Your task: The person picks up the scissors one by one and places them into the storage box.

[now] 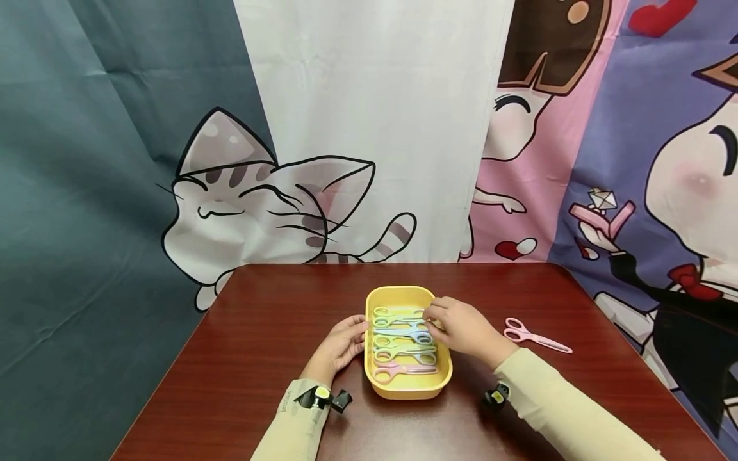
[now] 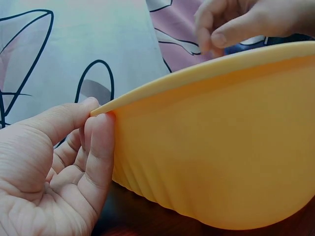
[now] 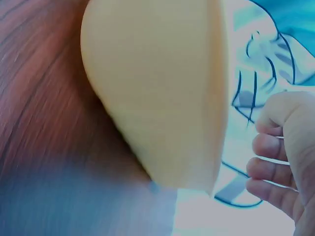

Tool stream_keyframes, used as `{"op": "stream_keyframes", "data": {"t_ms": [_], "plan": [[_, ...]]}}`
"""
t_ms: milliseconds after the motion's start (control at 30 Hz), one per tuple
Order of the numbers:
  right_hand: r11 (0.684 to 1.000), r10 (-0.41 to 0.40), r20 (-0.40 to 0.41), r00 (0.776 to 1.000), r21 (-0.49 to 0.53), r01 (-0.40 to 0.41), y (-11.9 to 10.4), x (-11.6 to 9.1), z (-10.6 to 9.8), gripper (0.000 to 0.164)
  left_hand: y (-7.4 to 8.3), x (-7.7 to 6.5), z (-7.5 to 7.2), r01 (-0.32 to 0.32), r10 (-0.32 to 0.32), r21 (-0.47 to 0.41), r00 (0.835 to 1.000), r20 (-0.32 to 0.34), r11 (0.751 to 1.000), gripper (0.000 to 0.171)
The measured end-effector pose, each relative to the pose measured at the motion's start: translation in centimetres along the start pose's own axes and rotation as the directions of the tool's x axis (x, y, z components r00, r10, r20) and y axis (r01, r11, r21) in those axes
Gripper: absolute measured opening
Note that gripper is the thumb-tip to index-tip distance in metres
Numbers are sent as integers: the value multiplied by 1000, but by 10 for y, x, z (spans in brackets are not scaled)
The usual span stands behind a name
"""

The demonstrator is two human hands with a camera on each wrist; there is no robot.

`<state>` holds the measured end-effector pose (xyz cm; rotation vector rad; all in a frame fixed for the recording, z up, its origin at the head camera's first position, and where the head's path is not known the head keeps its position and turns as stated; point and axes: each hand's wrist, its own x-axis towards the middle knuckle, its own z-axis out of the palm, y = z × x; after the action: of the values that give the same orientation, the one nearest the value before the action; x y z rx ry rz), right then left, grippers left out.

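In the head view a yellow tray (image 1: pixel 408 390) stands on the table with several small pastel scissors in it. They include blue scissors (image 1: pixel 403 331), green scissors (image 1: pixel 394 352) and, at the near end, pink scissors (image 1: pixel 387 373). My left hand (image 1: pixel 344 342) pinches the tray's left rim between thumb and fingers, closely seen in the left wrist view. My right hand (image 1: pixel 461 323) hovers over the tray's right rim, fingers loosely bent. Neither wrist view shows anything held in it; the tray wall hides the scissors there.
Another pair of pink scissors (image 1: pixel 536 336) lies on the dark red wooden table (image 1: pixel 259 365), right of the tray beyond my right hand. A cartoon-printed cloth (image 1: pixel 369 96) hangs behind the table's far edge.
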<state>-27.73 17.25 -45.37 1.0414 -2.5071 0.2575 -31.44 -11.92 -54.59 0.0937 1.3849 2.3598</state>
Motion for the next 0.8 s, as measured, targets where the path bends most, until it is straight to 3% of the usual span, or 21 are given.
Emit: {"op": "stream_keyframes", "data": {"t_ms": [133,467,600,800], "plan": [[999,31,-45,999,-25,-32,15,-14,-8,18,1,0,0,7,-7,-4,1000,-10,1000,6],[979,183,1,983,-95,-183,67,-69,-14,26,3,0,1,5,-5,-7,1000,-16,1000,6],[955,298,6,955,6,-298,84,-93,-9,29,4,-1,2,15,-15,-10,1000,-16,1000,8],[882,444,-60,894,202,-425,97,-130,1,36,3,-2,3,18,-18,-11,1000,-19,1000,8]]}}
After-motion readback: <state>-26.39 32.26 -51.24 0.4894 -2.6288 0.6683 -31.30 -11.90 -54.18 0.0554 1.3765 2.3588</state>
